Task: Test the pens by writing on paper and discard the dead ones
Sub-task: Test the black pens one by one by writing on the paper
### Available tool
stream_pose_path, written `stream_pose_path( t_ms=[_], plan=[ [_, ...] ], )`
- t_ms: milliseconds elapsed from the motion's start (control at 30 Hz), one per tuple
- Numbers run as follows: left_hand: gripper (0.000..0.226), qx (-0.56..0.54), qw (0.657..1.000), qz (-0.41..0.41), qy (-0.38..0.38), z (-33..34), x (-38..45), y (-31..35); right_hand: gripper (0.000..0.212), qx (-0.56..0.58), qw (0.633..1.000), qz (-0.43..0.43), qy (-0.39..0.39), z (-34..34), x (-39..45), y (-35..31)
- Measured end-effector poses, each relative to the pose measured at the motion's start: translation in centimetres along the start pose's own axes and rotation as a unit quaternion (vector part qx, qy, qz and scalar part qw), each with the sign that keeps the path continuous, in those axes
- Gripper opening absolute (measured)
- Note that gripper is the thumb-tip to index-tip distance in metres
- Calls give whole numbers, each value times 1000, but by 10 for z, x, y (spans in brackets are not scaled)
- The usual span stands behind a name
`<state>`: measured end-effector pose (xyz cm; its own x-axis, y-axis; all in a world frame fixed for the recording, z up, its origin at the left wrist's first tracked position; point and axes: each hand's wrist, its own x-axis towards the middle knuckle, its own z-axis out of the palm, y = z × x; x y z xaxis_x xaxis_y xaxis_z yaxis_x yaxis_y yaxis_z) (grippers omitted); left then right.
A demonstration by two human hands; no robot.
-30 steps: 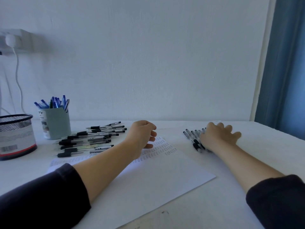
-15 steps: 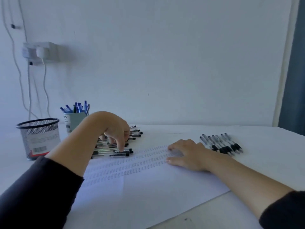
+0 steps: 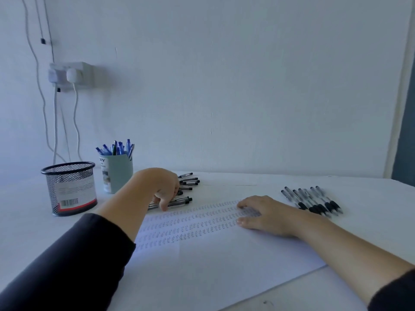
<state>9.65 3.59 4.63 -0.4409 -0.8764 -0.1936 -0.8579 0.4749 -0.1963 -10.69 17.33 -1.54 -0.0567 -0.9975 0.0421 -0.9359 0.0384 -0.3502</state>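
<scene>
Showing blurred, perhaps "Y" lettering: pen cup (image 3: 118, 173).

A large white paper sheet (image 3: 202, 261) was laid flat on the table, its far part covered with rows of small scribbled marks. A heap of black-capped, clear-barrelled pens (image 3: 187, 187) was found just beyond its far left corner, lying roughly sideways. A row of similar black-gripped pens (image 3: 314, 199) was set side by side just beside its far right edge.
</scene>
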Motion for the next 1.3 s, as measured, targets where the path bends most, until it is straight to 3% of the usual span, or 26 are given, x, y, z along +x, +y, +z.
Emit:
stream_pose_path(
  t_ms=[67, 167, 233, 433, 600, 700, 833, 967, 1300],
  plan=[
    [33, 13, 1000, 1, 8, 2, 5, 1, 54, 5, 1000, -1, 2, -1, -2, -1],
    [15, -6, 999, 12, 45, 3, 10, 4, 53, 1, 1000, 1, 5, -1, -3, -2],
    [25, -27, 996, 22, 83, 4, 13, 8, 54, 3, 1000, 5, 5, -1, -3, -2],
    [18, -73, 977, 56, 190, 6, 17, 15, 55, -29, 999, 10, 10, -1, -6, -1],
    [22, -208, 916, 100, 330, 8, 16, 34, 52, -101, 993, 45, 30, -3, -6, 7],
    [21, -281, 880, 101, 370, 10, 11, 44, 52, -137, 988, 71, 30, -5, -5, 13],
    [35, -220, 887, 70, 399, 18, 8, 57, 52, -150, 984, 96, 31, -4, -4, 17],
    [49, -139, 865, 54, 479, 24, 6, 69, 52, -160, 981, 105, 29, -4, -2, 17],
    [36, -131, 845, 76, 513, 28, 1, 76, 55, -201, 973, 111, 17, -7, -7, 12]
  ],
)
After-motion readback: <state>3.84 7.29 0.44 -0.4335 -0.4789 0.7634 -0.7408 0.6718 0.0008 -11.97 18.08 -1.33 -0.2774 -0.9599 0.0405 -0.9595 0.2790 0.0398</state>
